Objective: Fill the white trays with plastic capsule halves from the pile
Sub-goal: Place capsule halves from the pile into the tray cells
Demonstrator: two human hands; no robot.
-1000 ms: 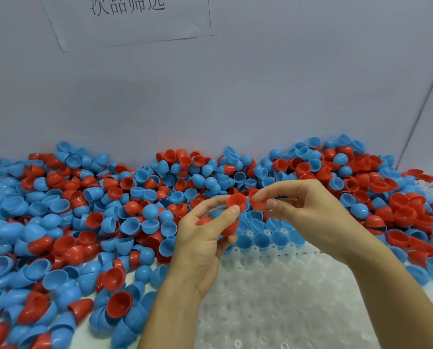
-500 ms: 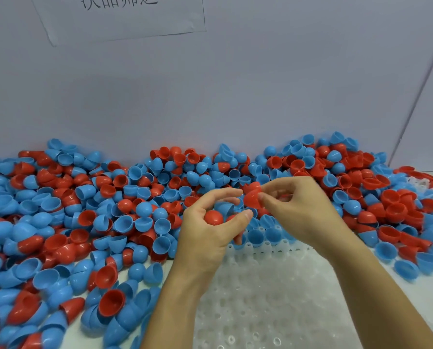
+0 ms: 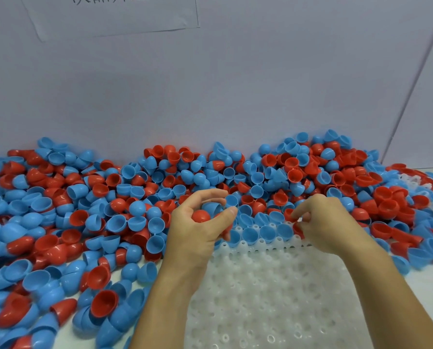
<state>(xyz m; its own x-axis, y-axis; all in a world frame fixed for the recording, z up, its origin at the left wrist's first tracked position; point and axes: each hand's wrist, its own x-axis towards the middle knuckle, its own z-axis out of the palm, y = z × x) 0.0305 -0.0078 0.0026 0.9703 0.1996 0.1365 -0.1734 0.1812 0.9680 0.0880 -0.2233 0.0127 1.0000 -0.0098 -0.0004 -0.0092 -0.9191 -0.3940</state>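
A big pile of red and blue capsule halves (image 3: pixel 89 197) runs along the wall. In front of me lies a white tray (image 3: pixel 273 293) of round pockets; its far row holds a few blue halves (image 3: pixel 267 234). My left hand (image 3: pixel 197 233) curls round a few red halves (image 3: pixel 200 215) over the tray's far left corner. At the right end of that far row, my right hand (image 3: pixel 326 225) pinches a red half (image 3: pixel 298 229) with its fingertips, down at the tray.
A grey wall with a taped paper sheet (image 3: pixel 114 13) stands right behind the pile. Another white tray (image 3: pixel 409 178) pokes out of the pile at the far right. Loose halves (image 3: pixel 102 306) lie left of the tray.
My right hand has moved right and down from my left hand to the tray's far row, carrying a red half. My left hand has stayed, still holding red halves.
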